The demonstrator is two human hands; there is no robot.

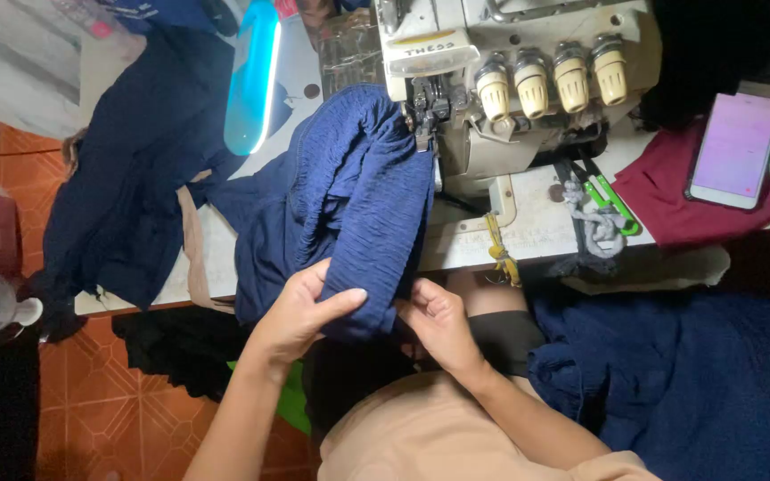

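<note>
where it leaves the sewing machine (528, 80), both hands pinch navy fabric (358, 196).

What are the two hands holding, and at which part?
Both the left hand and the right hand grip the crinkled navy fabric at its near folded end, by the table edge.

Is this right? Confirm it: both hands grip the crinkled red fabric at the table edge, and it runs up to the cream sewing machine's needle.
Not quite: the crinkled fabric is navy blue, not red, as the head view shows. Both the left hand and right hand grip it at the table edge, and it runs up to the cream sewing machine.
</note>
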